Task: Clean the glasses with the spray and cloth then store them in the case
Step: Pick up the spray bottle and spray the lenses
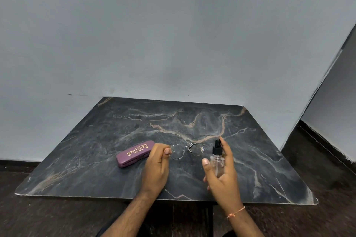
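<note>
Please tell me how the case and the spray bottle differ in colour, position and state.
The case is purple and opaque; the spray bottle is clear with a black nozzle. The case lies flat on the table, shut and untouched; the bottle is upright in the right hand. The case is to the left of the glasses, which the left hand holds, and the bottle is to their right. Both are small.

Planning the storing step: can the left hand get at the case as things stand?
Probably yes, but not freely. The case lies closed just left of the left hand with nothing between them, yet that hand is holding the glasses.
</note>
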Available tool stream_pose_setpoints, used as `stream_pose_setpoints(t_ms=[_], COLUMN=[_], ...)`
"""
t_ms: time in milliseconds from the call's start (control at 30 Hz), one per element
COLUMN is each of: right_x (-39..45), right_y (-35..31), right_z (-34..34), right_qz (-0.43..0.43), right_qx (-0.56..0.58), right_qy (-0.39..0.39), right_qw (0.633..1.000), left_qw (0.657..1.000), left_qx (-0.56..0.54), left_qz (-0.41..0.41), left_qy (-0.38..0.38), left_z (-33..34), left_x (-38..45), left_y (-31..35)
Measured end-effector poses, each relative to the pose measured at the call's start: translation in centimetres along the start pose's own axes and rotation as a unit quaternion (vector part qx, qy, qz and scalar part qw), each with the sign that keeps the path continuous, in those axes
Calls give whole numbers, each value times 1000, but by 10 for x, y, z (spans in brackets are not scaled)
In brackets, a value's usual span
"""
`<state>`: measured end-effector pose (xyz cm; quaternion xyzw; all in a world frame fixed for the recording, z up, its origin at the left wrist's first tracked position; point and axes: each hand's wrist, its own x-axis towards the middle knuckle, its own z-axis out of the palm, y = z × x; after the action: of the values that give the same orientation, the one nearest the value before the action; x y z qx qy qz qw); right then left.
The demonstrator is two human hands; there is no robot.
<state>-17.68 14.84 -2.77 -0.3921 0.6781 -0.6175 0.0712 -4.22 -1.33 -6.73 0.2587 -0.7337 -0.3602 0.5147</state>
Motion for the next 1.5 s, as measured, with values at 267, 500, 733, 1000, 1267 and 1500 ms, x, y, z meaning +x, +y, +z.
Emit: stream_pose_setpoints(t_ms=[267,500,733,1000,1267,1500], right_x=[6,10,9,-5,-7,-9], right_y=[-8,-3,-3,-14,-24,-14], right_z=[-4,2,4,13,45,30], right_qz=[-59,-74,-56,-51,-69,-56], right_qx=[-167,-231,-234,-107,-107,-94], right_qy=[-42,-53,-51,-112,-105,-82], right_qw=[983,969,969,987,986,991], left_qw=[1000,1000,1000,1000,1000,1000], left_qx=[2,2,-3,0,3,6], left_qz=[-2,-2,-5,8,11,15], left_qy=[-2,-2,-5,-1,-1,-4], left_z=[-1,-1,0,0,-1,0], left_x=[0,0,0,1,1,1], left_y=[1,0,-3,1,2,0])
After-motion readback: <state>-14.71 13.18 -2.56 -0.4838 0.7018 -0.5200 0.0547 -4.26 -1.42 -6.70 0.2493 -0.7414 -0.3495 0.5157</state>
